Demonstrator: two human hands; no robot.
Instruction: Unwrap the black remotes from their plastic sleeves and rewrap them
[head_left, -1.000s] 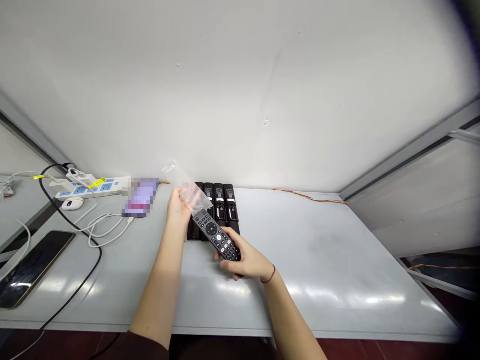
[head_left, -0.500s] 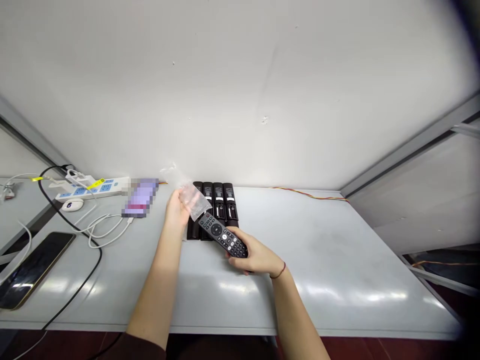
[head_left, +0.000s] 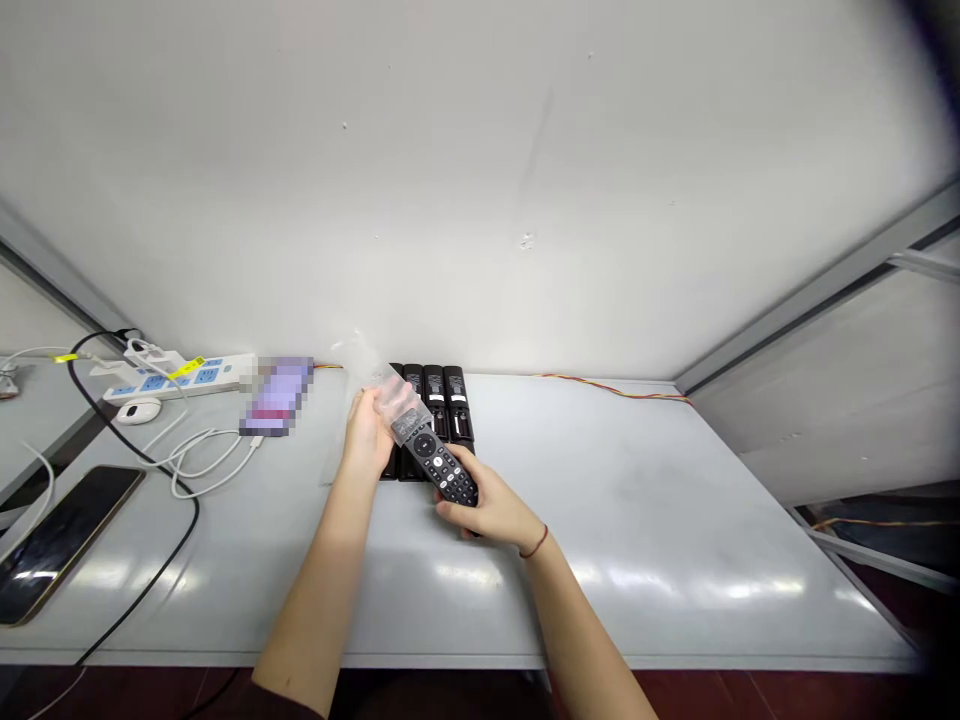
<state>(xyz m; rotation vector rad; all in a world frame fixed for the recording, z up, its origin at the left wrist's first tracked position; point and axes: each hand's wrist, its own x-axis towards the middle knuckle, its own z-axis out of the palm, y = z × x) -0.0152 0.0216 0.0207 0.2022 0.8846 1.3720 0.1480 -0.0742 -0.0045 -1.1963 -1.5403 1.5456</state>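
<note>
My right hand [head_left: 484, 500] is closed round the lower end of a dark remote control [head_left: 442, 465] with its buttons facing up. The upper end of this remote sits inside the mouth of a clear plastic bag [head_left: 391, 390]. Fingers of my left hand [head_left: 366, 430] grip that bag near its opening. Behind and below both hands, several black remotes [head_left: 456, 388] lie side by side on the table, backs up, with open battery compartments showing on the right ones. The left ones are partly covered by the bag and my hands.
On the grey table [head_left: 637, 520], a power strip [head_left: 217, 373], a blurred purple-screen phone [head_left: 277, 395], a white mouse-like object [head_left: 139, 411], cables and a black phone [head_left: 64, 535] lie left. Thin coloured wires [head_left: 615, 388] run along the white wall [head_left: 480, 200].
The remote in my right hand has moved up and left, and its tip is now inside the bag. My left hand has shifted slightly right with the bag.
</note>
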